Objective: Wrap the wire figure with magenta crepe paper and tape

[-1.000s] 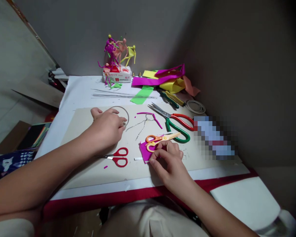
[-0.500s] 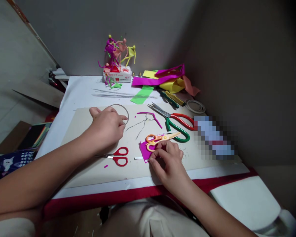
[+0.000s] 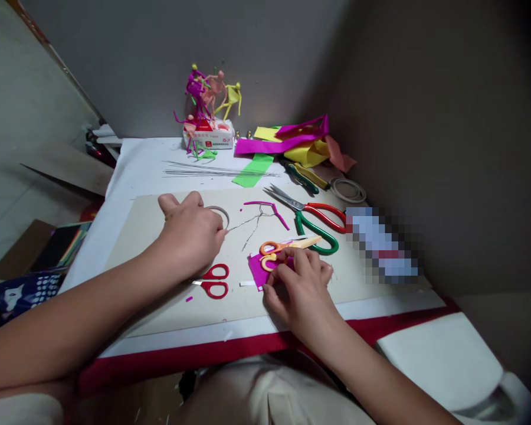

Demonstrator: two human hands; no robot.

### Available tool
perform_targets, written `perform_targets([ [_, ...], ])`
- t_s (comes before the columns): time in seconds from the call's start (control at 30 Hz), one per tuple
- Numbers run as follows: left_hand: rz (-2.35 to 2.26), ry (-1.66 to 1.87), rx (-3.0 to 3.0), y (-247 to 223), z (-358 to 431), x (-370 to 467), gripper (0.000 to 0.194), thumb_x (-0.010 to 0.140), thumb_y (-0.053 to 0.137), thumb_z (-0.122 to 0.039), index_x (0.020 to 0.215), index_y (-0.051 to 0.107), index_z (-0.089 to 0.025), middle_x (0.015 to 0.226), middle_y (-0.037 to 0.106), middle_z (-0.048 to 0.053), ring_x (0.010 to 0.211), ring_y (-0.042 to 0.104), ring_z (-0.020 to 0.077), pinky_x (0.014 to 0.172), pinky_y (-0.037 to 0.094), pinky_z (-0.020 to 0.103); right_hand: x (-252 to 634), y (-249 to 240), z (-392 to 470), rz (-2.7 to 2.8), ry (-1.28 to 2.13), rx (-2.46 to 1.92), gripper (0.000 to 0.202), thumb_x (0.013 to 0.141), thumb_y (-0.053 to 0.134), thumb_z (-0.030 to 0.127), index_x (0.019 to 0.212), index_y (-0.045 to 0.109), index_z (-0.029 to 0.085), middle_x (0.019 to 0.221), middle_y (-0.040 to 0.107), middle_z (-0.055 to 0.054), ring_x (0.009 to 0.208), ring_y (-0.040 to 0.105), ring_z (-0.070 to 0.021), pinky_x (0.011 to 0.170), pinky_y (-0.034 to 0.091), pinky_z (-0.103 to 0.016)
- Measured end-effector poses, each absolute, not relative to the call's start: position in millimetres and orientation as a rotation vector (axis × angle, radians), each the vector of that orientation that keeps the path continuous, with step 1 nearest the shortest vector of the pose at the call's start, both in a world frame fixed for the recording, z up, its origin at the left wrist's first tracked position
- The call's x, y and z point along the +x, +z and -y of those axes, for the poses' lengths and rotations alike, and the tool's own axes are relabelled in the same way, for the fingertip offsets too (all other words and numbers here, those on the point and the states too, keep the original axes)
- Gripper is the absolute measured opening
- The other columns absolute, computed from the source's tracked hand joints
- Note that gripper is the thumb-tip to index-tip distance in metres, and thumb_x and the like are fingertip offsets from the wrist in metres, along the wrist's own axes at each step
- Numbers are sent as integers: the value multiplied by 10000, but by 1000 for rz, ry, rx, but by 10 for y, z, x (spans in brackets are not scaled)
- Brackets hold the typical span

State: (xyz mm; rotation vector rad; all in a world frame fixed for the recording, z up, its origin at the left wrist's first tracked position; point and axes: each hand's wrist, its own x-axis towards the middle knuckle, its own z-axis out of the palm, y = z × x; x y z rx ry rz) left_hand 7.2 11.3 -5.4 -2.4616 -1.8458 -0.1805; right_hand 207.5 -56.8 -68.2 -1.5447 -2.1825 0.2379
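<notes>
My left hand is closed over a thin roll of tape; its fingers are curled and hide most of the ring. Close to its fingertips lies a bent wire figure with purple-wrapped arms. My right hand has thumb and index finger pinched together at the lower edge of a piece of purple paper, which lies on the board. Small orange-yellow scissors rest on that paper, under the right fingers. Between the hands lie red-handled scissors and a short white strip.
Large shears with red and green handles lie right of centre. Behind are pliers, a white coil, coloured paper strips and thin wires. Several small paper-wrapped figures stand on and beside a white box.
My left fingers have curled in, and the tape roll has shifted toward me, with less of it showing. My right hand has moved only slightly and stays at the purple paper.
</notes>
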Motion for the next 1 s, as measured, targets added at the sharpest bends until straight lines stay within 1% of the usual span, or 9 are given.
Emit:
perform_targets([
  [0.07, 1777, -103, -2482, 2, -10, 121, 342, 860, 425, -355, 878, 749, -245, 666, 664, 109, 860, 539, 312, 787, 260, 492, 2074, -674, 566, 2186, 227, -1553, 31, 748, 613, 227, 762, 625, 202, 1119, 535, -107, 1050, 420, -301, 792, 290, -453],
  [0.13, 1657, 74, -2650, 67, 132, 196, 360, 873, 395, -315, 1022, 715, -243, 645, 682, 83, 670, 568, 252, 751, 318, 435, 2075, -669, 569, 2181, 240, -1556, 40, 757, 607, 228, 779, 630, 203, 1121, 535, -106, 1052, 419, -298, 797, 294, -452],
  [0.17, 1595, 209, -2764, 94, 208, 240, 366, 872, 389, -287, 1075, 691, -244, 660, 698, 79, 629, 579, 239, 716, 342, 405, 2077, -667, 572, 2179, 249, -1557, 46, 765, 601, 229, 788, 632, 203, 1123, 535, -106, 1053, 419, -297, 799, 296, -451],
  [0.27, 1375, 661, -2951, 138, 397, 369, 390, 805, 462, -222, 1152, 640, -220, 663, 711, 97, 574, 617, 258, 608, 379, 367, 2081, -659, 582, 2180, 266, -1563, 63, 794, 574, 231, 794, 628, 199, 1127, 534, -108, 1050, 422, -292, 801, 302, -451],
  [0.33, 1284, 794, -2999, 137, 461, 434, 515, 731, 544, -197, 1245, 572, -187, 663, 717, 103, 585, 643, 283, 588, 411, 360, 2081, -652, 589, 2184, 270, -1563, 75, 807, 559, 232, 799, 624, 195, 1130, 533, -110, 1046, 425, -289, 797, 304, -448],
  [0.43, 1211, 901, -3034, 118, 477, 490, 678, 663, 602, -165, 1331, 486, -135, 690, 728, 118, 618, 668, 304, 635, 462, 381, 2078, -646, 606, 2183, 277, -1557, 76, 809, 554, 226, 821, 619, 189, 1147, 526, -114, 1049, 426, -286, 802, 301, -448],
  [0.57, 1193, 989, -2999, 77, 453, 519, 761, 636, 633, -158, 1367, 434, -93, 717, 729, 144, 635, 678, 312, 671, 483, 396, 2077, -659, 625, 2177, 297, -1562, 87, 812, 548, 228, 847, 616, 186, 1161, 518, -114, 1058, 422, -283, 819, 295, -450],
  [0.77, 1173, 1096, -2953, -11, 450, 528, 899, 568, 691, -152, 1406, 371, -102, 691, 725, 124, 621, 672, 302, 639, 476, 364, 2072, -664, 618, 2174, 277, -1567, 103, 816, 554, 250, 861, 616, 180, 1169, 517, -109, 1059, 421, -277, 832, 289, -444],
  [1.0, 1324, 1144, -2947, 27, 494, 531, 735, 729, 556, -137, 1427, 330, -88, 739, 725, 124, 618, 678, 303, 499, 461, 339, 2061, -654, 643, 2185, 129, -1566, 100, 805, 569, 248, 846, 628, 178, 1159, 543, -104, 1055, 432, -279, 830, 276, -447],
])
